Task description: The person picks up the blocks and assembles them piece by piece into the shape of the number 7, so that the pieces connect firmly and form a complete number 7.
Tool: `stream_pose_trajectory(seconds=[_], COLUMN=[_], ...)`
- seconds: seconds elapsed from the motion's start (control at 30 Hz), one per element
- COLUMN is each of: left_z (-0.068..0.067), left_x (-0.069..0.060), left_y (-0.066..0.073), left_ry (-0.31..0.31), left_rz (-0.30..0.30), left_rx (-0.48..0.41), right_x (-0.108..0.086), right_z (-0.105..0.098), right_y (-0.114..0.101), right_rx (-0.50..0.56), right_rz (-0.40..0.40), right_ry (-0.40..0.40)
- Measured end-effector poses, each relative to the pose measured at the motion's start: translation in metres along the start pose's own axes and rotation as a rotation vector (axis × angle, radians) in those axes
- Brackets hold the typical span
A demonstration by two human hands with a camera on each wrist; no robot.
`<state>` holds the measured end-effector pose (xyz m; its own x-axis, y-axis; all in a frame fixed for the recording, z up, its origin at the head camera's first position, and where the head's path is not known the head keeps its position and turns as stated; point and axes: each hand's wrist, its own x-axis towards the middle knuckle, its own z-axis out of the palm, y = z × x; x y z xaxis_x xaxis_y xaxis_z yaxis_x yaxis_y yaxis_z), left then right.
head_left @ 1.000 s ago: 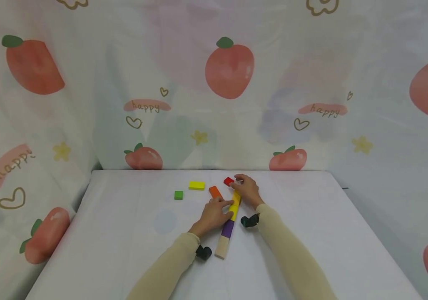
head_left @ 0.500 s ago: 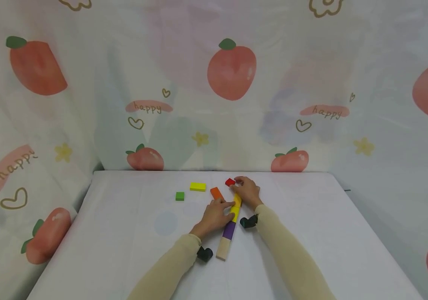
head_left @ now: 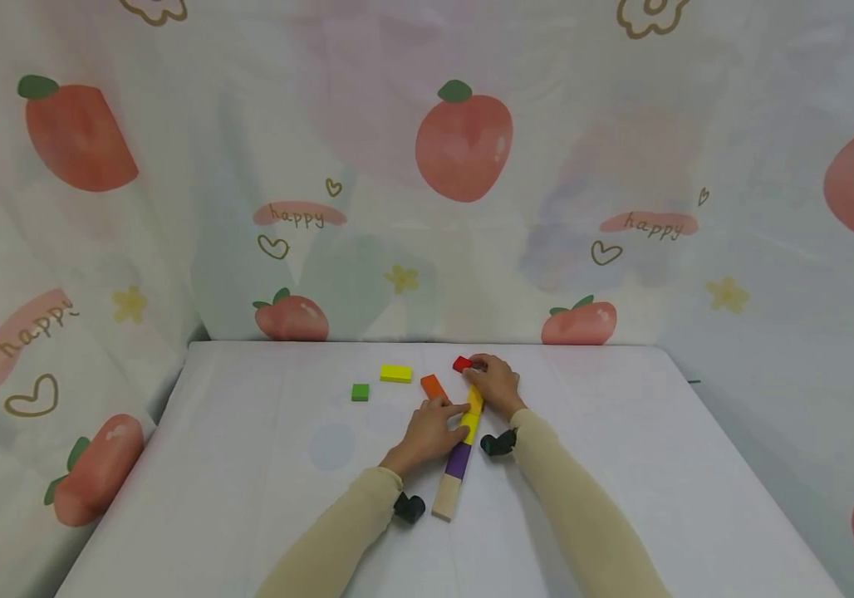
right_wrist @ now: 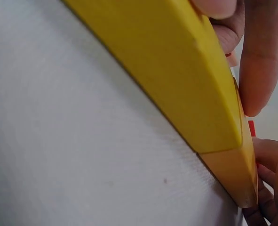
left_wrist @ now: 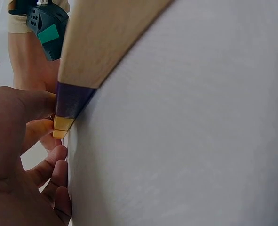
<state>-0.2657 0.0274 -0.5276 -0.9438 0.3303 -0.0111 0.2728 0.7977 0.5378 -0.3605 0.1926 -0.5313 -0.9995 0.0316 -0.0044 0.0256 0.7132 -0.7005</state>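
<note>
1. Location: on the worktop (head_left: 606,407), the red block (head_left: 460,364) lies just beyond the far end of a row of blocks (head_left: 460,453), somewhat left of the row's line.
2. Governing relation: the row's long axis runs away from the person and leans right, in order the plain wood block (head_left: 445,498), purple block (head_left: 458,465), yellow block (head_left: 471,428) and amber block (head_left: 476,399). The right hand (head_left: 497,386) is the nearer to the red block, which sits at its fingertips; the left hand (head_left: 425,432) is lower, on the row's left side.
3. Left hand: thumb and index finger extended and spread, touching the row at the yellow and amber blocks; no grip observed.
4. Right hand: thumb and index finger bent in a narrow curve around the red block's near right corner. Pinch or mere contact cannot be determined.
5. Alongside: the orange block (head_left: 432,386) lies just beyond the left hand; the loose yellow block (head_left: 395,374) and green block (head_left: 360,393) lie farther left.
6. Obscured: fingers cover part of the red block, so its long axis and any contact with the amber block are unverified. The right wrist view shows only a red sliver.
</note>
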Motion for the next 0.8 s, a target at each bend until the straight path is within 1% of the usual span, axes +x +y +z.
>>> stream_pose_trajectory(seconds=[0.27, 0.63, 0.8], left_z=[0.0008, 0.0008, 0.0015], left_x=[-0.0001, 0.0006, 0.0002], left_y=[-0.0004, -0.0012, -0.0013], left_ry=[0.01, 0.009, 0.011], left_rz=[0.011, 0.004, 0.003], left_rx=[0.01, 0.005, 0.002], right_x=[0.0, 0.0023, 0.0009], right_z=[-0.0018, 0.0004, 0.0007], right_y=[-0.0015, -0.0016, -0.0022], right_rx=[0.03, -0.011, -0.005], right_rz=[0.013, -0.001, -0.003], right_ry=[-0.005, -0.001, 0.001])
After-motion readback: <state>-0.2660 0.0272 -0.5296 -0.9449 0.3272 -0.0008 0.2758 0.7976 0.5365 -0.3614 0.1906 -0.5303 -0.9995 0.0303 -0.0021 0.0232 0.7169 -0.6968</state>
